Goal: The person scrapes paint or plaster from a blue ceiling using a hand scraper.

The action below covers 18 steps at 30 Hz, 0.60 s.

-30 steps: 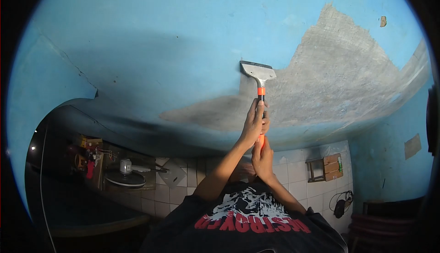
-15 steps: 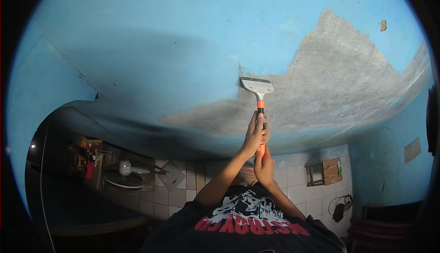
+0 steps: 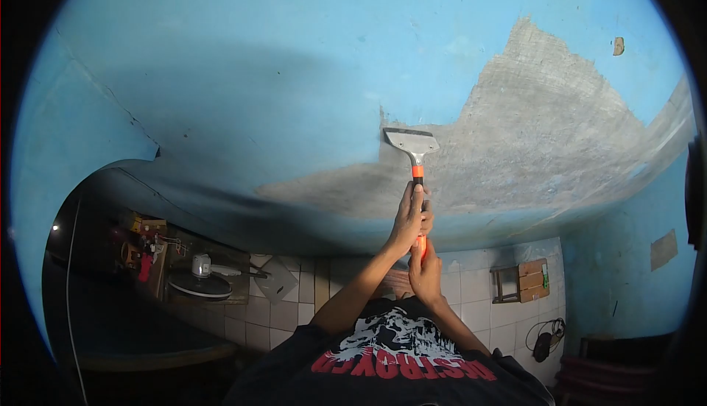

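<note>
While the left hand (image 3: 409, 223) clasps the scraper (image 3: 413, 145), the right hand (image 3: 426, 277) clasps lower; grey wall (image 3: 515, 130) lies behind.

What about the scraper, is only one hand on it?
No, the left hand and the right hand both grip the scraper.

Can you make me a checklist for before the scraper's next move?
1. Left hand wrapped around the scraper handle: ok.
2. Right hand holding the handle's lower end: ok.
3. Blade just below the blue paint, over the bare grey patch: ok.
4. Blade pressed firmly on the wall: cannot tell.
5. Blade sharp enough: cannot tell.
6. Wooden stool off to the right, apart from both hands: ok.
</note>
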Motion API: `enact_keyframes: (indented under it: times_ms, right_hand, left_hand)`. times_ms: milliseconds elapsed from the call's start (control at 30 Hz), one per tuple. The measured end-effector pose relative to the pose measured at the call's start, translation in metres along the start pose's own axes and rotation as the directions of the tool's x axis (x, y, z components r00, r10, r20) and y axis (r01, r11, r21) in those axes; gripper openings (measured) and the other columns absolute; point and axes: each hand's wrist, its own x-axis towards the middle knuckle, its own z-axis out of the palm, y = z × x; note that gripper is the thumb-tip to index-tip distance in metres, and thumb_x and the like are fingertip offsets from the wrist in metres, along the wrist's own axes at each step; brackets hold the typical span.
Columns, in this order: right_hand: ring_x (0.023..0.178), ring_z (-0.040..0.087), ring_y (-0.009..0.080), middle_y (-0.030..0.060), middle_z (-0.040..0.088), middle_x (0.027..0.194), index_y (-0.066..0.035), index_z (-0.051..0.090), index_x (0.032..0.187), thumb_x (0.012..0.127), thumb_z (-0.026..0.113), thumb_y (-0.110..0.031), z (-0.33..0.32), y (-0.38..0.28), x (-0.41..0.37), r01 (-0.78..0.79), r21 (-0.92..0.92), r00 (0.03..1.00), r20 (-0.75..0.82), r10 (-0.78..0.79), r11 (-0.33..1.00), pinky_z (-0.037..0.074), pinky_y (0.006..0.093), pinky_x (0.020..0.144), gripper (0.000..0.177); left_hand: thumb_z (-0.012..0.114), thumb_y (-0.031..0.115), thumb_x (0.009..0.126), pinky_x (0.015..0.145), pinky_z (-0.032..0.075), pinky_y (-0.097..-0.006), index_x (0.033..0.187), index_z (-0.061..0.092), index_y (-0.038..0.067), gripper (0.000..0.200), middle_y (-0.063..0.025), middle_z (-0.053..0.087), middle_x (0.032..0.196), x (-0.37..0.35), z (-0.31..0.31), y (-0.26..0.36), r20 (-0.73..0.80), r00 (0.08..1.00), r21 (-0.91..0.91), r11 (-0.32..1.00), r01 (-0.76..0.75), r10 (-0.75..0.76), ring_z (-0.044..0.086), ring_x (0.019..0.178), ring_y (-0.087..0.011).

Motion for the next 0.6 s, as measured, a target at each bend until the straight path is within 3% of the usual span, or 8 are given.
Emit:
enact_keyframes:
  times_ms: [67,167,233,267,367,433,600]
  right_hand:
    - [0.069,0.064,0.0501,0.031,0.061,0.074,0.004,0.057,0.108,0.106,0.049,-0.03,-0.002,-0.001,0.0,-0.047,0.016,0.999,0.018,0.046,0.999,0.046,0.0494,0.054,0.035]
    - [0.071,0.063,0.0514,0.0318,0.061,0.075,0.004,0.056,0.106,0.106,0.05,-0.029,0.004,0.008,0.008,0.071,-0.038,0.996,-0.047,-0.073,0.997,0.046,0.0501,0.055,0.034]
    - [0.056,0.063,0.0292,0.023,0.06,0.067,0.005,0.056,0.107,0.105,0.05,-0.02,0.005,0.007,0.009,0.15,-0.065,0.985,-0.077,-0.155,0.987,0.043,0.0413,0.051,0.026]
    - [0.056,0.063,0.0292,0.023,0.06,0.067,0.005,0.056,0.107,0.105,0.05,-0.02,0.004,0.006,0.009,0.146,-0.064,0.986,-0.076,-0.151,0.987,0.043,0.0413,0.051,0.026]
    - [0.056,0.063,0.0317,0.0235,0.06,0.068,0.005,0.056,0.107,0.105,0.05,-0.02,0.001,0.003,0.003,0.101,-0.035,0.993,-0.054,-0.102,0.994,0.043,0.0418,0.051,0.026]
    - [0.077,0.064,0.0525,0.0334,0.063,0.08,0.004,0.055,0.105,0.105,0.051,-0.026,-0.002,0.004,-0.001,0.03,-0.05,0.999,-0.031,-0.031,0.998,0.049,0.0525,0.059,0.03]
    - [0.075,0.064,0.0528,0.0334,0.063,0.078,0.003,0.055,0.106,0.105,0.05,-0.025,-0.001,0.005,0.005,0.049,-0.028,0.998,-0.027,-0.05,0.998,0.048,0.053,0.057,0.029]
  left_hand:
    - [0.04,0.05,0.108,0.042,0.024,-0.0194,0.111,0.044,0.015,0.036,0.0049,0.034,0.067,0.0,0.003,0.002,-0.001,1.0,-0.005,1.0,-0.013,0.013,0.03,0.047,-0.0025]
    - [0.039,0.051,0.108,0.042,0.023,-0.0194,0.112,0.045,0.014,0.038,0.0049,0.034,0.066,0.005,0.005,0.007,-0.009,0.999,0.009,0.999,-0.048,0.048,0.029,0.046,-0.0024]
    - [0.037,0.049,0.109,0.042,0.021,-0.0195,0.113,0.043,0.014,0.036,0.0048,0.029,0.065,0.006,0.006,0.008,0.009,0.998,0.016,0.998,-0.058,0.057,0.025,0.047,-0.0031]
    - [0.037,0.049,0.109,0.042,0.021,-0.0195,0.113,0.043,0.014,0.036,0.0048,0.029,0.065,0.006,0.007,0.008,0.008,0.999,0.016,0.998,-0.054,0.054,0.025,0.047,-0.0031]
    - [0.037,0.048,0.109,0.042,0.021,-0.0194,0.113,0.043,0.014,0.035,0.0049,0.029,0.065,0.001,0.007,0.004,0.014,0.998,-0.033,0.997,-0.062,0.063,0.024,0.047,-0.003]
    - [0.037,0.047,0.109,0.042,0.02,-0.0195,0.112,0.043,0.014,0.034,0.005,0.029,0.065,0.001,0.008,-0.003,-0.025,1.0,-0.02,1.0,-0.014,0.013,0.024,0.047,-0.0029]
    - [0.036,0.047,0.109,0.041,0.019,-0.0198,0.112,0.044,0.014,0.034,0.0053,0.029,0.065,0.004,0.014,0.01,-0.002,0.998,0.005,0.998,-0.065,0.065,0.024,0.047,-0.0028]
